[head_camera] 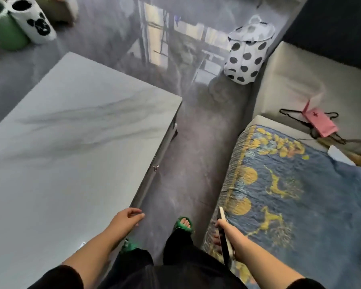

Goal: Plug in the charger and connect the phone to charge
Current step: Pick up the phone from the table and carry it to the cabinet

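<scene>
My right hand (pixel 227 232) grips a phone (pixel 224 236) with a dark screen and pale edge, held edge-on beside the sofa's blue and yellow blanket (pixel 296 195). My left hand (pixel 127 219) hangs empty with loosely curled fingers near the corner of the marble-topped table (pixel 71 142). No charger or wall socket shows in the head view. A thin black cord (pixel 290 113) lies on the sofa cushion by a pink bag; I cannot tell what it is.
I stand in a narrow grey-floored aisle (pixel 186 153) between the table on the left and a sofa (pixel 300 80) on the right. A polka-dot basket (pixel 246 57) stands ahead. A pink bag (pixel 319 122) lies on the sofa. Green and white cylinders (pixel 19 24) sit far left.
</scene>
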